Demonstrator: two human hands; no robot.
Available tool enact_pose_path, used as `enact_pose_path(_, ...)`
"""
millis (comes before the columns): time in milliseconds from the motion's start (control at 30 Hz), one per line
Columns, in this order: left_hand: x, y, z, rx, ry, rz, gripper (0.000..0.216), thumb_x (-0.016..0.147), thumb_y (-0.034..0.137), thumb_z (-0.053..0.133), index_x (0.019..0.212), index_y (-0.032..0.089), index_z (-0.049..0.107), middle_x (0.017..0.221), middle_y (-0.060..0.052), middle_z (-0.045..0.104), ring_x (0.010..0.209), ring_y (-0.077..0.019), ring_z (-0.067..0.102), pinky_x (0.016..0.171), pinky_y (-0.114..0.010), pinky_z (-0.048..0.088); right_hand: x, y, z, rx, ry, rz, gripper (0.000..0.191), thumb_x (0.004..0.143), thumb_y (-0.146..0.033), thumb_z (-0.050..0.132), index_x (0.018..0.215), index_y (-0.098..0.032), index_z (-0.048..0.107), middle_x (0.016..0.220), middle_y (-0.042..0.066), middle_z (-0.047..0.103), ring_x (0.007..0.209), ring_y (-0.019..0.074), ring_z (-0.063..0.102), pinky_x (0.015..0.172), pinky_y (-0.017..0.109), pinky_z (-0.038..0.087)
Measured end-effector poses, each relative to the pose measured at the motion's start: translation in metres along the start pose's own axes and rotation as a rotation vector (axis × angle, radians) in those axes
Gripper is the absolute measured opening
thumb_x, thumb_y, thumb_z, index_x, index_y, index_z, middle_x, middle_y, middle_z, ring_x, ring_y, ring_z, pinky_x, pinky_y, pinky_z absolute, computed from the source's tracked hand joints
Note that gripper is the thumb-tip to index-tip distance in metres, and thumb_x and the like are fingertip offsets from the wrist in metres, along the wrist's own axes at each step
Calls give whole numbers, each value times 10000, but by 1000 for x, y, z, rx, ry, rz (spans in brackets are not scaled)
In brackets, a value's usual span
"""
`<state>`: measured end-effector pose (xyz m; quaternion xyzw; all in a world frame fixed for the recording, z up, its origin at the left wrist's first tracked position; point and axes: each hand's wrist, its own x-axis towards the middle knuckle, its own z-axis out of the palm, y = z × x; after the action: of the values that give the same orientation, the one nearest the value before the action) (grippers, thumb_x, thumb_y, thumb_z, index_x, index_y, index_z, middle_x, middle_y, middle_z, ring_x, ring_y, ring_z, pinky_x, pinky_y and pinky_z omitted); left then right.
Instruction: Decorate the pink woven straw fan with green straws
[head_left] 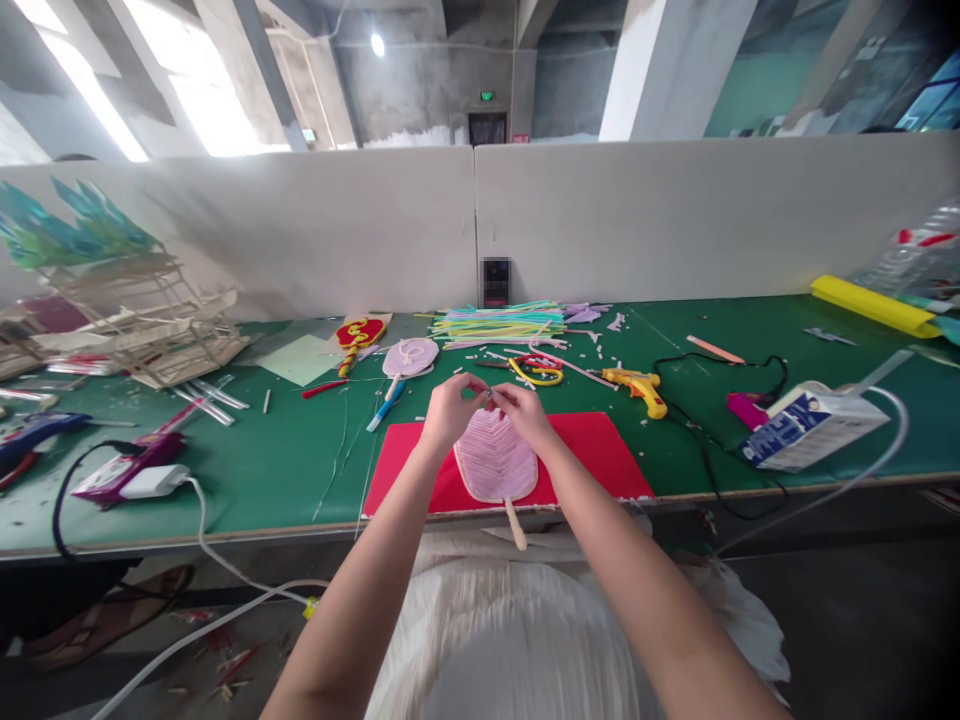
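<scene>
Fan [496, 462] on red sheet [600, 460], green table [255, 450], concrete room [427, 85].

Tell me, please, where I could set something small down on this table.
One fairly bare patch of green tabletop lies between the purple power strip and the red sheet; another, between the pink stick and the white partition. It is crowded beyond the pink hand fan: paper strips, scissors, yellow glue gun.
</scene>
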<state>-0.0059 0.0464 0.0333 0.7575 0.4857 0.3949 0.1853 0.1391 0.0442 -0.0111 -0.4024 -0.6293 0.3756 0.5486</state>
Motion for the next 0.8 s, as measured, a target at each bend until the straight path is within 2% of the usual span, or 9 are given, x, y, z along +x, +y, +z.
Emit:
enact_pose_path(167,0,-3,-5,61,-39,57,73,714,203,584,764,202,638,788,-8,652,688,-125,544,674,-228,404,-1,0,1,-98,-10,-21,281,812,-448,474,769,-196,590,647,4,616,519,115,513,514,240,417)
enact_pose_path(433,2,1,-7,139,-102,55,102,777,214,503,819,205,596,834,-24,642,724,-138,558,635,-221,386,-2,-1,1,-160,17,-65,244,837,-401,458,749,-201,567,661,3,614,527,121,504,547,244,416)
enact_pose_path(600,2,3,-13,247,-221,17,184,857,280,379,886,226,552,825,-25,646,697,-150,566,570,-221,348,-2,3,1,-153,7,-37,232,840,-385,459,715,-203,530,638,-12,589,523,114,484,557,239,398)
enact_pose_path(700,2,4,-13,275,-299,-6,187,868,311,365,910,238,532,784,-15,647,685,-154,568,556,-219,336,-3,4,1,-163,3,-39,242,841,-387,458,688,-206,507,619,-23,560,522,111,473,556,236,385)
enact_pose_path(800,1,4,-11,283,-320,6,164,862,297,377,902,236,523,776,-12,642,683,-152,565,561,-218,338,-4,2,1,-181,-3,-48,252,843,-393,455,678,-207,498,620,-25,552,538,114,478,562,235,378)
